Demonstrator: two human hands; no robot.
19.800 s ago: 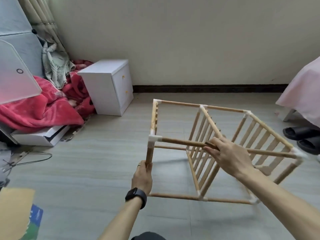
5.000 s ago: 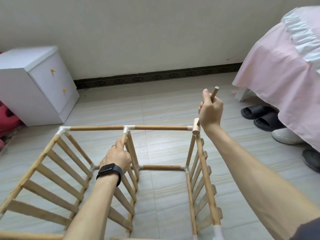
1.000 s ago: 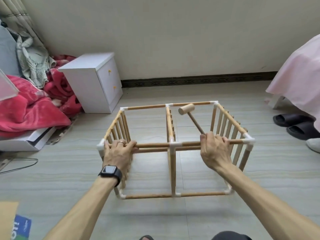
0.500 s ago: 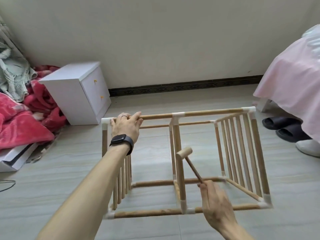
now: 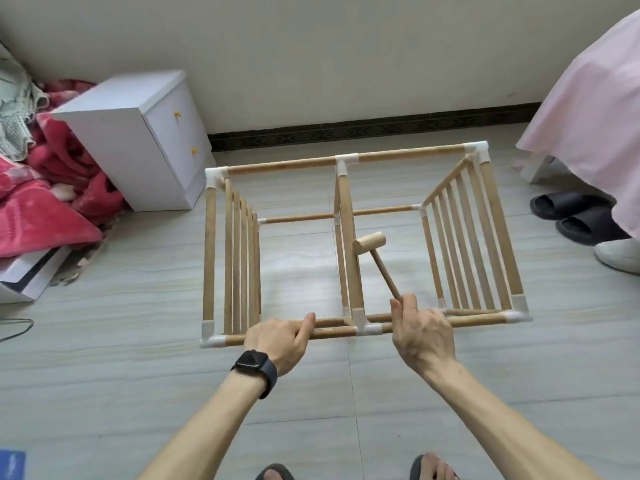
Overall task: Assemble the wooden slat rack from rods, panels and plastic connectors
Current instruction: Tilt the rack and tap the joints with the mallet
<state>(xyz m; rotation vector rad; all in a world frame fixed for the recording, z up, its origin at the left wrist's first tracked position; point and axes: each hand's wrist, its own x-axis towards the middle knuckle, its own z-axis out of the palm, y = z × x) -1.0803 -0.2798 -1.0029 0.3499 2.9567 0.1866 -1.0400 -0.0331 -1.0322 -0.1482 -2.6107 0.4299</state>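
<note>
Slat rack [image 5: 354, 271], pale wooden rods [image 5: 398, 157], white connectors [image 5: 346, 160]

mallet [image 5: 380, 266]: handle butt buried in right grip [image 5: 420, 336]; can't tell whether those fingers also catch the near rod of the rack [image 5: 401, 153].
left grip [image 5: 277, 341]: fingertips tucked under the rack's near rod, out of sight.
bed [image 5: 588, 109]: right of rack, cut by frame edge.
slippers [image 5: 568, 209]: right of rack, partly under the bed skirt.
white shoe [image 5: 620, 254]: right of rack, clipped by edge.
red blanket [image 5: 45, 216]: left of rack, runs off frame.
blue item [image 5: 12, 465]: well left of rack, only a corner in frame, print unreadable.
feet [image 5: 433, 467]: nearer than rack, toes only.
</note>
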